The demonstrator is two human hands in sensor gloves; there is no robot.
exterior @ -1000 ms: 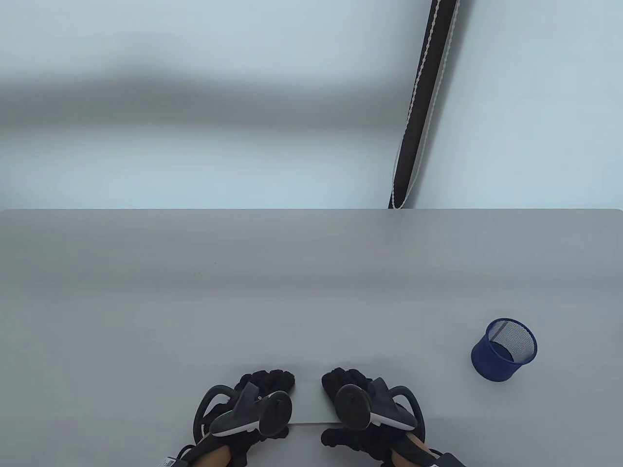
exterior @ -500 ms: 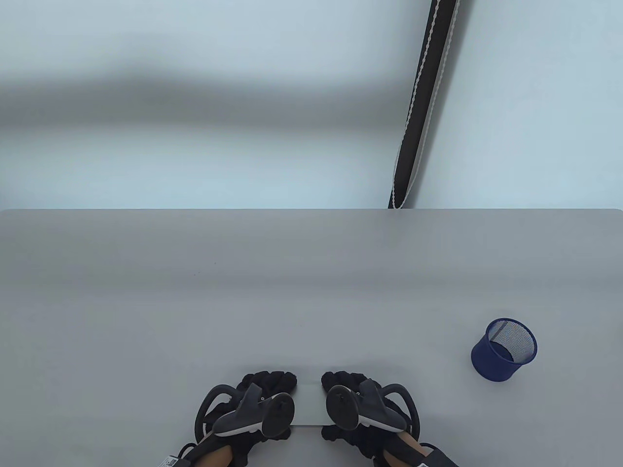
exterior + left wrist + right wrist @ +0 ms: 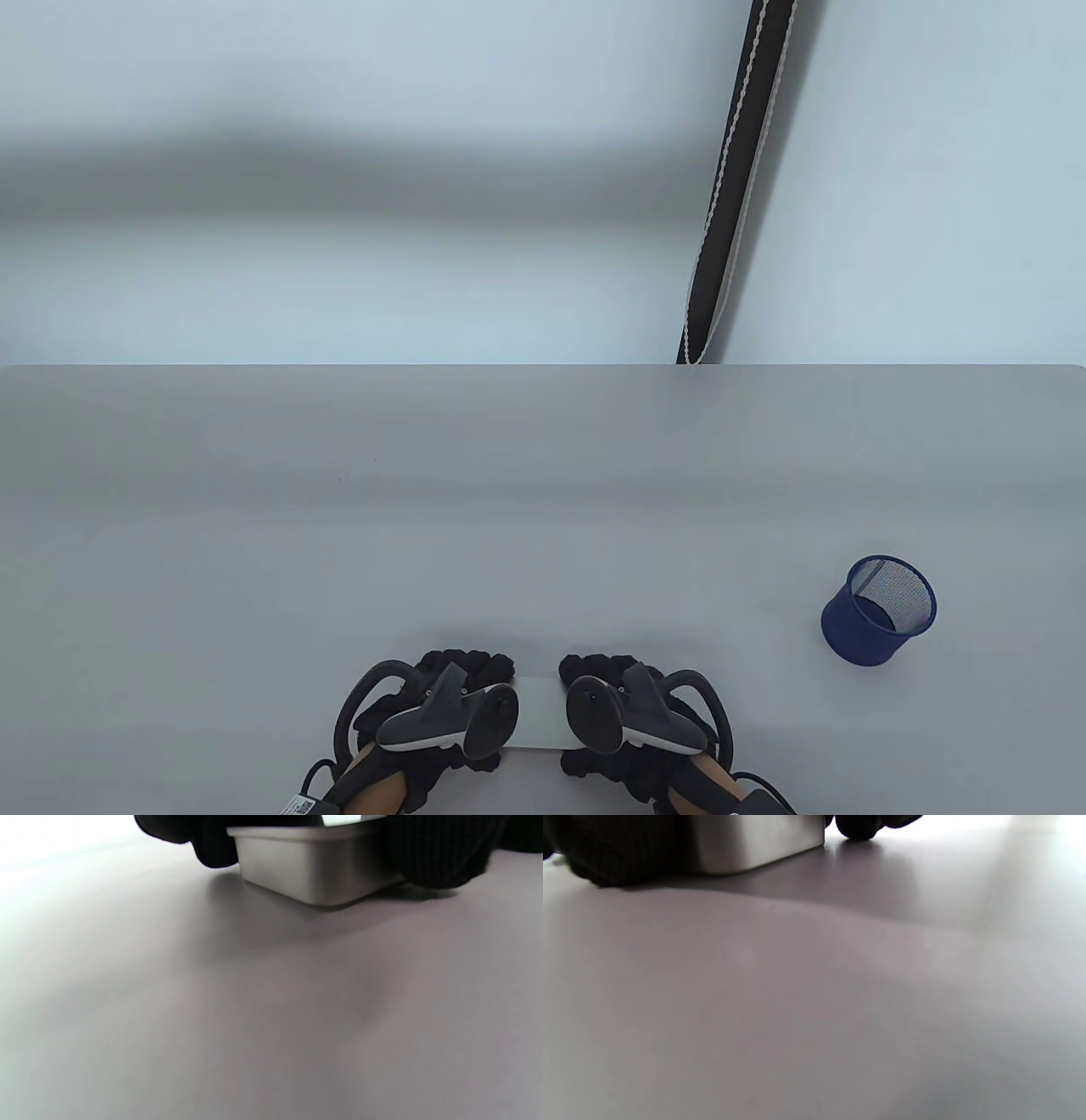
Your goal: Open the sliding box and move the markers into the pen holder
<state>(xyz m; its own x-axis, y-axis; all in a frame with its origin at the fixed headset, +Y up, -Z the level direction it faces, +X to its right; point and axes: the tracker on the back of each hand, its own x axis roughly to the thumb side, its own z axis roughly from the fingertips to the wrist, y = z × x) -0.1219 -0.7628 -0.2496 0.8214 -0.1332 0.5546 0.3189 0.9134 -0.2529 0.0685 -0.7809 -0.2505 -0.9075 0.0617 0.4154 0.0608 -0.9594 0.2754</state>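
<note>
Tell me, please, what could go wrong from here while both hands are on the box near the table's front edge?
The box sits close to the table front edge, so a pull toward the person might tip it off. The left hand and right hand cover both ends, which may block the lid from sliding. The pen holder stands far to the right, so markers could drop in transit.

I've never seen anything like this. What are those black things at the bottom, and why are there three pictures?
They are a person's two hands in black sensor gloves, left hand and right hand, each with a tracker strapped on its back. One camera looks down at the grey table; the other two sit on the wrists, low and close. Both hands grip the ends of a grey box, which rests on the table. To the right stands an empty blue mesh pen holder. No markers show yet.
</note>
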